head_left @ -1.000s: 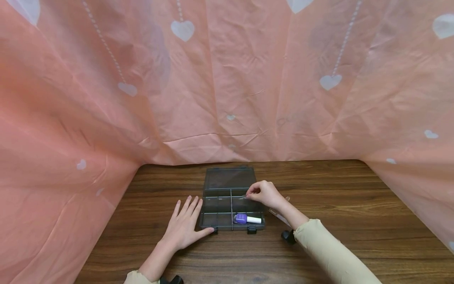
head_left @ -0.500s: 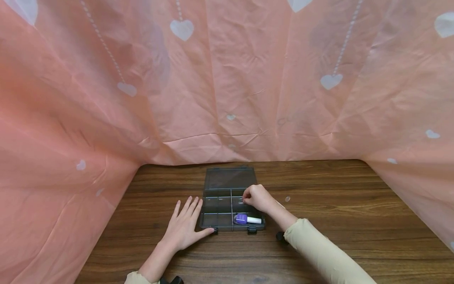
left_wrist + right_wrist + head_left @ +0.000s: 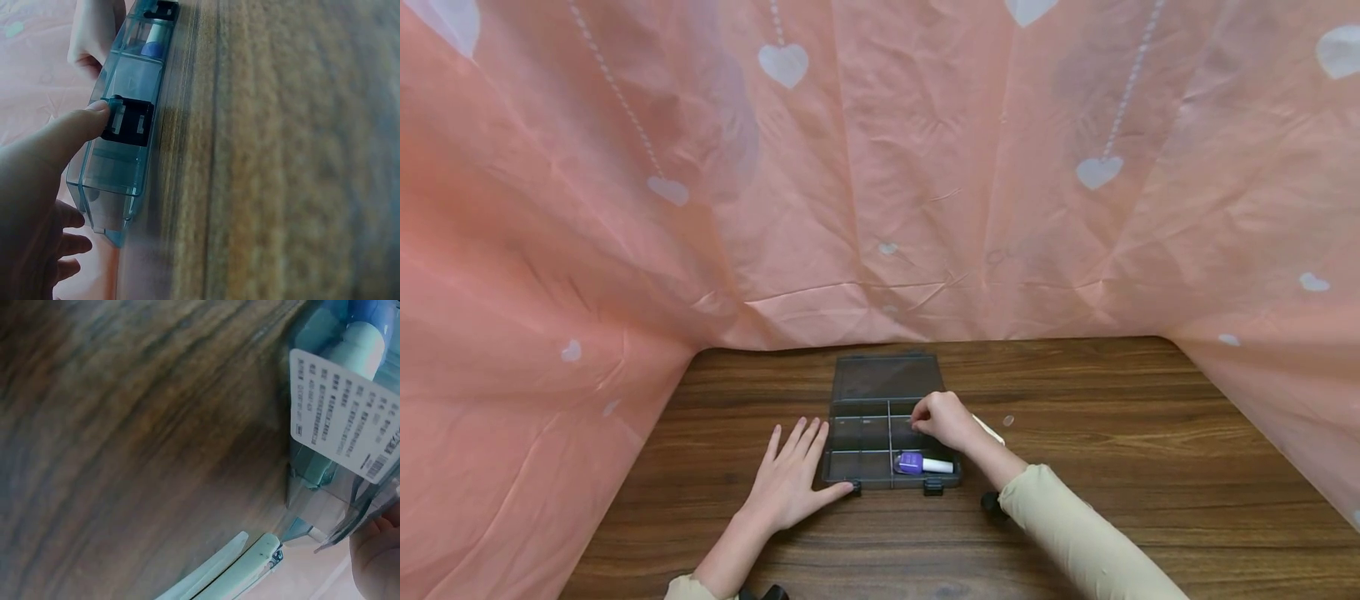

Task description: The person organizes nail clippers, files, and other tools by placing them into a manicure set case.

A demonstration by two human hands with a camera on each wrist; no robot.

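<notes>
A clear grey compartment box [image 3: 860, 482] lies on the table with its lid [image 3: 886, 377] folded back. My left hand [image 3: 790, 483] is spread flat at its left side, fingers straight, the thumb touching a black latch [image 3: 128, 120]. Over the right back compartment is my right hand [image 3: 946, 421], its thumb and forefinger pinching a small clear piece that the fingertips mostly hide. A purple nail polish bottle [image 3: 911, 462] with a white cap lies in the right front compartment. The right hand's curled fingers also show behind the box wall in the right wrist view.
Right of the box lie a small clear oval piece [image 3: 1008, 420] and a slim white item [image 3: 988, 428], partly behind the right wrist. A printed white label [image 3: 344, 412] is on the box's side. A pink curtain [image 3: 880, 208] with hearts surrounds the wooden table [image 3: 1112, 467].
My right hand has come slightly down and left, lowering the small clear piece toward the right back compartment, where less of it shows. My left hand has stayed in place.
</notes>
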